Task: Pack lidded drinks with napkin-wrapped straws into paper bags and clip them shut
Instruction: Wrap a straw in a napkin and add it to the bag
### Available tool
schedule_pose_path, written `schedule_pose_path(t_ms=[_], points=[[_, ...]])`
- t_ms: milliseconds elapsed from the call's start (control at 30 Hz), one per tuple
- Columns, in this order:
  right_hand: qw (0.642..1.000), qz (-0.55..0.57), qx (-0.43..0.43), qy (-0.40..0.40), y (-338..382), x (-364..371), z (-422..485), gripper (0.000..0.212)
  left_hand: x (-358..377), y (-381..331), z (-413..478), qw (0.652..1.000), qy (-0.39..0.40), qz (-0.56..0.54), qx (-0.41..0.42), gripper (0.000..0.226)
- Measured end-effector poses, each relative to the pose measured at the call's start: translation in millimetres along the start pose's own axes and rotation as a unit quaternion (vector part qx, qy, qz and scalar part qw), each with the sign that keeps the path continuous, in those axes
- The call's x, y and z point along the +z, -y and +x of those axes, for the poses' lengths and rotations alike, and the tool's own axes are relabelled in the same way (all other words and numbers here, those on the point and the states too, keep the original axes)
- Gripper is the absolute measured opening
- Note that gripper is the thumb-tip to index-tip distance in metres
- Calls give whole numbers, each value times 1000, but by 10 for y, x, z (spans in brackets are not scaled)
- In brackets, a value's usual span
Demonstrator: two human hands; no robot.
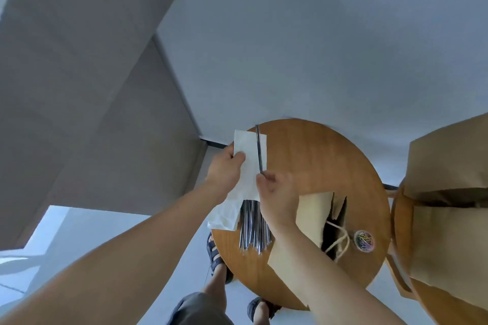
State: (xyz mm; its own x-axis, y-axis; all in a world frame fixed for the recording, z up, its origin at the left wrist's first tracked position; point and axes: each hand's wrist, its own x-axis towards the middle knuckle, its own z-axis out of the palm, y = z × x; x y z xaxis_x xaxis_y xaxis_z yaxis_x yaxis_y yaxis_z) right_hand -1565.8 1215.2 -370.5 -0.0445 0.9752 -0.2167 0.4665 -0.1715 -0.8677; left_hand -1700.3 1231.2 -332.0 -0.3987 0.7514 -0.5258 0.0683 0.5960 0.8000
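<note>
My left hand (227, 169) pinches a white napkin (247, 148) held above the left edge of a round wooden table (317, 161). My right hand (277, 192) pinches the lower end of a dark straw (258, 149), which lies upright against the napkin. A bundle of wrapped straws (253, 227) lies on the table below my hands, partly under a stack of napkins (224, 215). An open brown paper bag (311, 216) with white cord handles lies on the table under my right forearm. No drink cup is visible.
A small clear pot of coloured paper clips (364, 240) stands near the table's right edge. More brown paper bags (446, 192) stand on a second wooden surface at the right. My sandalled feet (216, 253) show below the table. Grey wall behind.
</note>
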Motion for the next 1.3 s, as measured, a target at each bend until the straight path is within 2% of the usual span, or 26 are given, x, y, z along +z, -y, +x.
schedule_pose_path(t_ms=[67,167,300,433,533,567,633,733,833,933,1000,1067,1100,1133,1200,1267,1300], points=[[1000,22,-16,4,140,-171,-16,8,32,-169,-127,999,-7,-21,24,23],[998,44,-36,22,299,-377,-59,11,110,-370,-351,996,8,-60,61,19],[996,9,-88,23,455,-655,-99,9,206,-567,-655,987,62,-104,103,9],[993,14,-115,35,546,-1047,-178,12,305,-734,-946,982,70,-114,132,6],[993,66,-95,-7,582,-1459,-188,42,381,-886,-1153,972,112,-157,137,7],[992,95,-82,4,605,-1599,-195,51,408,-924,-1221,966,139,-172,135,8],[981,161,-71,79,628,-1846,-232,55,482,-972,-1336,956,191,-179,133,9],[968,176,-72,164,593,-2072,-317,45,639,-974,-1432,948,233,-170,135,17],[976,143,-69,151,482,-2132,-366,22,770,-932,-1478,946,255,-157,125,22],[979,147,-63,129,404,-2152,-369,17,812,-892,-1463,946,262,-146,125,22],[987,140,-43,58,360,-2169,-326,17,795,-814,-1376,958,235,-100,131,28],[989,149,-11,-20,303,-2187,-255,14,728,-651,-1244,976,163,39,139,32],[986,160,2,-46,279,-2184,-222,15,674,-534,-1175,973,133,133,135,34],[984,168,12,-63,258,-2168,-198,16,614,-395,-1114,955,130,235,125,36],[984,159,28,-71,231,-2083,-165,13,538,-82,-1045,879,209,419,94,42],[990,124,45,-59,209,-1935,-164,7,569,186,-1076,810,311,494,61,67],[992,105,52,-50,194,-1855,-171,7,623,273,-1111,796,349,492,49,77]])
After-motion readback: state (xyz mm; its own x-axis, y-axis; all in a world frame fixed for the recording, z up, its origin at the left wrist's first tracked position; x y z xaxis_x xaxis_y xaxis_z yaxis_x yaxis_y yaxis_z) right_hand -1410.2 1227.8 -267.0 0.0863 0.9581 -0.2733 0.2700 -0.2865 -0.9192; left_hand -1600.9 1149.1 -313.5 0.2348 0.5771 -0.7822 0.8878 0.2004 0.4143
